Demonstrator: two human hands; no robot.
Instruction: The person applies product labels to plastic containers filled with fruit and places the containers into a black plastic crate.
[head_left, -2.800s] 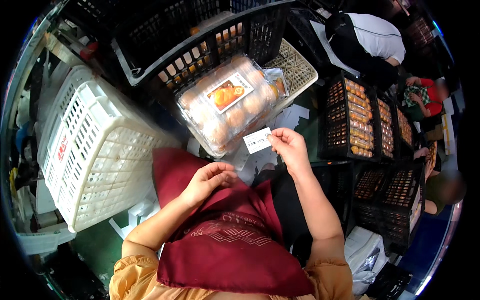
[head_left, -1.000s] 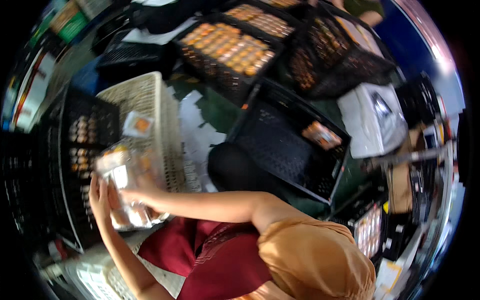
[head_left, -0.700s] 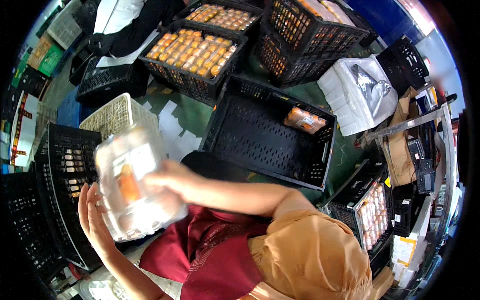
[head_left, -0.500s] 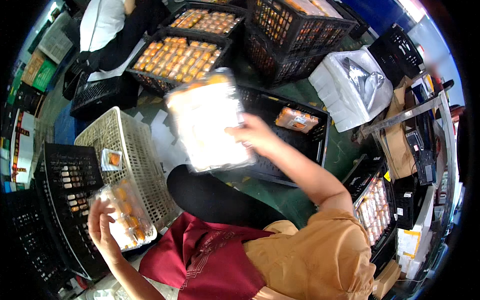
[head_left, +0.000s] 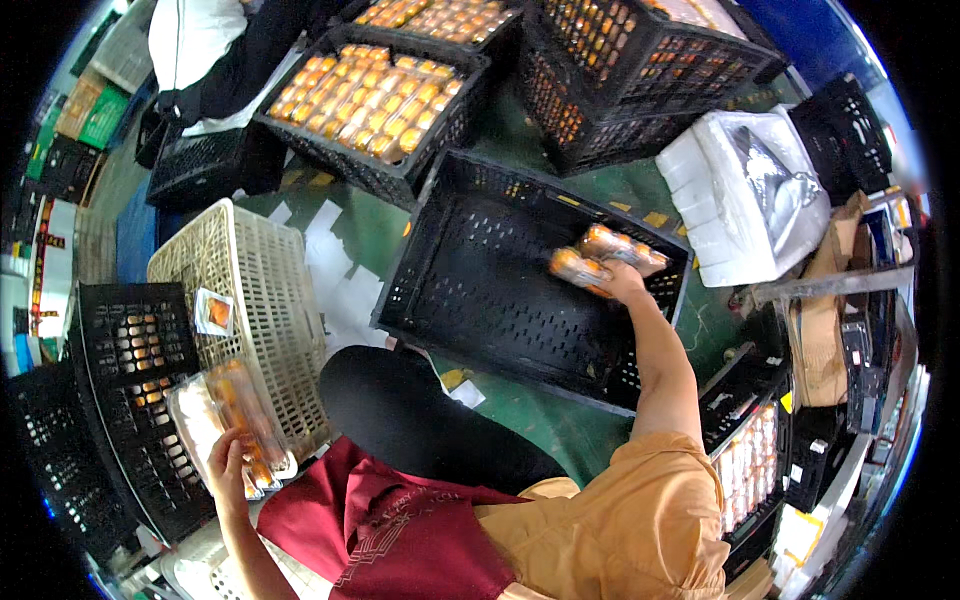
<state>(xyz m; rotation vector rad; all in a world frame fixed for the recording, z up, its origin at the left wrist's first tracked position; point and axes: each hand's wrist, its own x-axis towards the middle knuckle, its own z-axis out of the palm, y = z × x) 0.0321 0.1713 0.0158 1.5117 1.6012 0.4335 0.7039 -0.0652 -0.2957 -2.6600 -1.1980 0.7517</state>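
"What's nearest?"
"I see the left hand [head_left: 230, 466] on a clear pack [head_left: 226, 405], its fingers loosely curled; I can't tell if they grip."
"And what's changed?"
"The right hand [head_left: 622, 281] has lowered its orange pack [head_left: 576, 268] into the black crate [head_left: 480, 275], fingers closed round it, just beside another pack [head_left: 622, 243]. I'd call it delivered, not yet released."

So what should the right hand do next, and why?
I'd probably settle the clear plastic pack of round orange items and then loosen the right hand. The pack is inside the large black rectangular plastic crate, close beside a similar clear pack. I can't tell whether it touches the bottom.
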